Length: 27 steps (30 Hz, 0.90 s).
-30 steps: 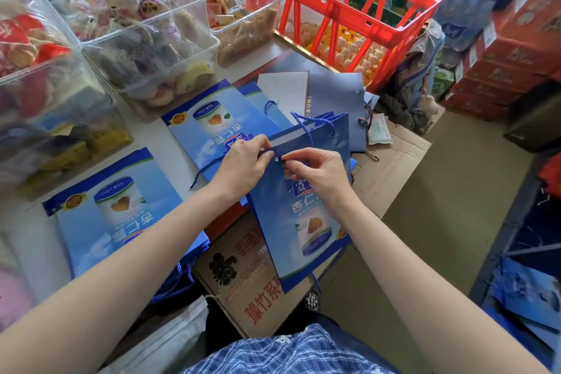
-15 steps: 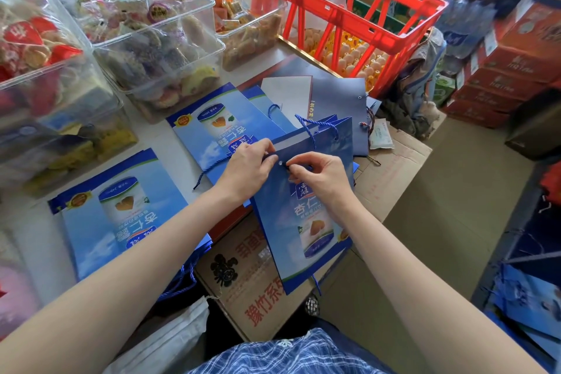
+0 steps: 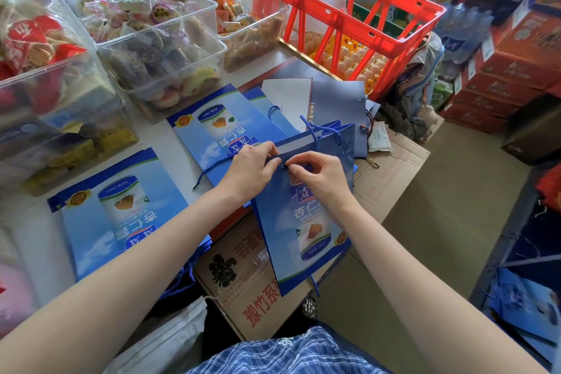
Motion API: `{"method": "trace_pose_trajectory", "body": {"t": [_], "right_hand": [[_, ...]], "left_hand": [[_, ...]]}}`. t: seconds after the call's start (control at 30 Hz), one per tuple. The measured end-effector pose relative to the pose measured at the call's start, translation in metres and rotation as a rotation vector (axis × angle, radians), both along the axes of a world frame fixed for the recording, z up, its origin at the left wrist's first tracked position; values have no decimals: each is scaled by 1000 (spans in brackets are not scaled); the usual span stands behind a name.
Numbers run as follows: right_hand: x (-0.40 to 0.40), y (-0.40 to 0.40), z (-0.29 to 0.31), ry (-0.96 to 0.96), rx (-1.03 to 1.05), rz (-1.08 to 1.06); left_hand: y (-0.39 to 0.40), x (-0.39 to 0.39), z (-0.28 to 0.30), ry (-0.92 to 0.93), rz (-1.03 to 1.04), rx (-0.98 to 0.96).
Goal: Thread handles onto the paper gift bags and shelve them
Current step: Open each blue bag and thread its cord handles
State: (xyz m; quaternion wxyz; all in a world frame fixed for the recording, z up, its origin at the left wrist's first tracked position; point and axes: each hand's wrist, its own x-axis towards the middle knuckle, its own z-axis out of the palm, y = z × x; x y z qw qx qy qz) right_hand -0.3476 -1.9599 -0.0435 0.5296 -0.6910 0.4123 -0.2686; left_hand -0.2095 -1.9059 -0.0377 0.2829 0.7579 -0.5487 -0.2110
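Note:
A blue paper gift bag (image 3: pixel 306 222) with a printed can hangs tilted over a cardboard box. My left hand (image 3: pixel 249 167) pinches its top edge beside a small punched hole. My right hand (image 3: pixel 318 173) pinches the same edge just right of that hole, fingertips almost touching the left ones. A blue cord handle (image 3: pixel 315 127) loops up from the bag's far side. Another blue cord (image 3: pixel 212 167) trails left from under my left hand. Flat blue bags lie on the table: one stack (image 3: pixel 121 215) at the left, another (image 3: pixel 218 124) beyond my hands.
Clear tubs of wrapped snacks (image 3: pixel 151 48) line the table's back left. A red crate (image 3: pixel 349 6) stands over eggs at the back. Dark blue-grey bags (image 3: pixel 337 100) lie before it. A printed cardboard box (image 3: pixel 252 288) sits below the bag. Red cartons (image 3: pixel 510 79) are stacked at right.
Both hands stay pinched on the bag's top edge by the hole. Only the fingertips have shifted a little.

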Motion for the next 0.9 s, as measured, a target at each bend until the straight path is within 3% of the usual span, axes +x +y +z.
{"method": "trace_pose_trajectory", "body": {"t": [0.17, 0.3, 0.47, 0.63, 0.9], "right_hand": [[2, 4, -4, 196, -392, -16], [2, 5, -6, 350, -528, -82], [-3, -4, 1, 474, -640, 46], [-6, -24, 25, 561, -551, 188], [4, -24, 44, 663, -58, 593]], "left_hand": [[2, 2, 4, 25, -104, 38], [11, 4, -1, 28, -83, 20], [16, 5, -5, -23, -29, -4], [21, 5, 1, -11, -115, -3], [31, 5, -7, -101, -259, 2]]}}
